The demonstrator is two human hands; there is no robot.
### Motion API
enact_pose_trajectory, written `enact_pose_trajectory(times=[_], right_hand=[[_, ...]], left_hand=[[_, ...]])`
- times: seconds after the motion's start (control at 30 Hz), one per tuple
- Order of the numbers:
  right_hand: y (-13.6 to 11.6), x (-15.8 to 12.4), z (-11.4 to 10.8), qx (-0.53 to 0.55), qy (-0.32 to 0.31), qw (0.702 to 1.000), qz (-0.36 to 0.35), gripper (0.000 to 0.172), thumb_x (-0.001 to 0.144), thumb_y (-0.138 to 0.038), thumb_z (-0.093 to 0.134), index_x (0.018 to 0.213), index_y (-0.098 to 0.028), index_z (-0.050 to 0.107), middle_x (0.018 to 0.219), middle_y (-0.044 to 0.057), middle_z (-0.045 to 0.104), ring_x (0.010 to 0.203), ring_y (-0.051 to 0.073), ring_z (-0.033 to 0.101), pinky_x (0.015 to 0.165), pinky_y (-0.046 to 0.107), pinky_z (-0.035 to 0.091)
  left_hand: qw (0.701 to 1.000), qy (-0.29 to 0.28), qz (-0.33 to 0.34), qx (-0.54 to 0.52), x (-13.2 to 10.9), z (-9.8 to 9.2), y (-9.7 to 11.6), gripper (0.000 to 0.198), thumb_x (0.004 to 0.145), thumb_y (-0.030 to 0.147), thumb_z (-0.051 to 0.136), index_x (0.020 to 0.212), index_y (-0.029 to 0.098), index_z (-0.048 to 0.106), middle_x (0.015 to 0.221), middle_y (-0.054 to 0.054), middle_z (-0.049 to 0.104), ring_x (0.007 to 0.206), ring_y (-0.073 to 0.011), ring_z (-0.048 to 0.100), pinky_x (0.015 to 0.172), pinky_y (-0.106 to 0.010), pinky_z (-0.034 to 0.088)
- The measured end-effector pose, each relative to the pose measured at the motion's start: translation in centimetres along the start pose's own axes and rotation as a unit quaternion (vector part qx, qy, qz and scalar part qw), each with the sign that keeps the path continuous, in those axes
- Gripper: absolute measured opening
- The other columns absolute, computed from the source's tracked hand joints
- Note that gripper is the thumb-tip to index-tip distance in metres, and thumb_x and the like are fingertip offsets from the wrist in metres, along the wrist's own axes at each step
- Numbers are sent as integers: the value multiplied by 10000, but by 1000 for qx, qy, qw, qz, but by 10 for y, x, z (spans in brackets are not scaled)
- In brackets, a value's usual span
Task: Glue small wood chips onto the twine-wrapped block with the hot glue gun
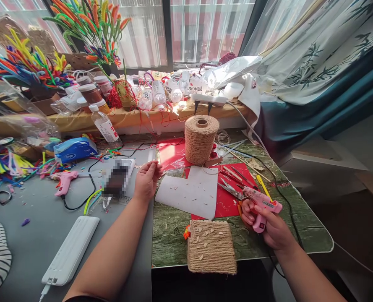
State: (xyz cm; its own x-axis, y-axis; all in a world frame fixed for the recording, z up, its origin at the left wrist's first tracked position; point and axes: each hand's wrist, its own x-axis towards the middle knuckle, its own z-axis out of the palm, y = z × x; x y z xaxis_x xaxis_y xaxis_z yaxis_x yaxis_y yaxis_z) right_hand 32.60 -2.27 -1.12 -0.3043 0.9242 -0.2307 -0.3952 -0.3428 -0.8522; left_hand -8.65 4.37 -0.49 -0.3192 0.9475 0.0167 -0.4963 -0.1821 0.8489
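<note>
My right hand (272,226) is wrapped round a pink hot glue gun (262,206), nozzle pointing left, above the green table's right side. My left hand (147,180) is pinched on a thin stick or strand near the edge of a white paper sheet (189,193). A twine-wrapped square piece (211,246) lies at the near edge between my arms. A big spool of jute twine (201,139) stands behind the paper on a red sheet (228,201). Scissors (233,191) lie beside the glue gun.
A second pink glue gun (65,182) and a white power strip (71,251) lie on the grey table at left. Pipe cleaners (29,63), bottles (104,125) and a socket block (209,99) crowd the windowsill. A black cable (280,197) runs along the right edge.
</note>
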Motion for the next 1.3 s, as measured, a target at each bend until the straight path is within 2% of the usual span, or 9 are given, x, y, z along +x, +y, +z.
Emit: enact_pose_trajectory(times=[0.2,0.37,0.5,0.63,0.93,1.07,1.2,1.3], right_hand=[[0,-1,-1,9,-2,1000,-9,129,891,-338,714,855,-226,660,856,34,516,633,150,405,551,315,338],[3,1,-6,21,-6,1000,-3,150,899,-347,712,846,-224,645,855,26,508,627,137,399,545,304,342],[3,1,-7,18,-1,1000,-6,154,887,-351,724,847,-228,641,840,27,511,620,136,395,530,302,344],[2,1,-6,15,-6,1000,-5,140,893,-343,712,857,-228,640,845,26,514,621,138,401,542,309,342],[3,1,-5,17,-16,1000,-12,131,917,-334,685,873,-221,635,843,22,497,617,137,403,543,305,310],[4,1,-7,15,-9,1000,-15,150,907,-351,699,868,-219,639,875,32,516,627,135,415,540,302,329],[3,2,-6,13,-9,1000,-17,150,907,-346,702,867,-216,637,875,31,519,630,133,415,538,299,334],[1,2,-3,9,-11,1000,-21,141,912,-329,700,864,-212,637,858,27,512,623,131,399,540,300,324]], left_hand=[[1000,-15,9,-17,1,0,1,275,816,411,863,936,208,722,839,-10,745,701,-110,689,666,-233,550],[1000,-7,9,19,2,-2,-2,274,782,357,895,941,179,760,962,-63,800,736,-113,721,685,-225,564],[1000,10,24,-8,2,-4,-4,240,710,265,942,852,197,761,894,-32,802,725,-111,717,660,-218,556],[999,8,30,-28,3,-5,-3,243,692,257,952,819,201,752,841,-9,785,690,-96,690,630,-207,541],[999,-26,10,-17,1,0,-1,209,829,314,858,980,193,781,1011,-55,794,760,-96,696,682,-205,556],[1000,-17,7,-19,3,-1,-3,220,785,300,889,956,198,794,955,-49,800,722,-97,694,677,-214,557],[999,10,23,-23,5,-5,-4,236,695,262,946,855,186,790,840,-27,794,662,-85,672,645,-204,546],[999,8,30,-19,5,-5,-4,243,673,272,959,790,186,764,775,-9,775,652,-90,669,636,-204,544]])
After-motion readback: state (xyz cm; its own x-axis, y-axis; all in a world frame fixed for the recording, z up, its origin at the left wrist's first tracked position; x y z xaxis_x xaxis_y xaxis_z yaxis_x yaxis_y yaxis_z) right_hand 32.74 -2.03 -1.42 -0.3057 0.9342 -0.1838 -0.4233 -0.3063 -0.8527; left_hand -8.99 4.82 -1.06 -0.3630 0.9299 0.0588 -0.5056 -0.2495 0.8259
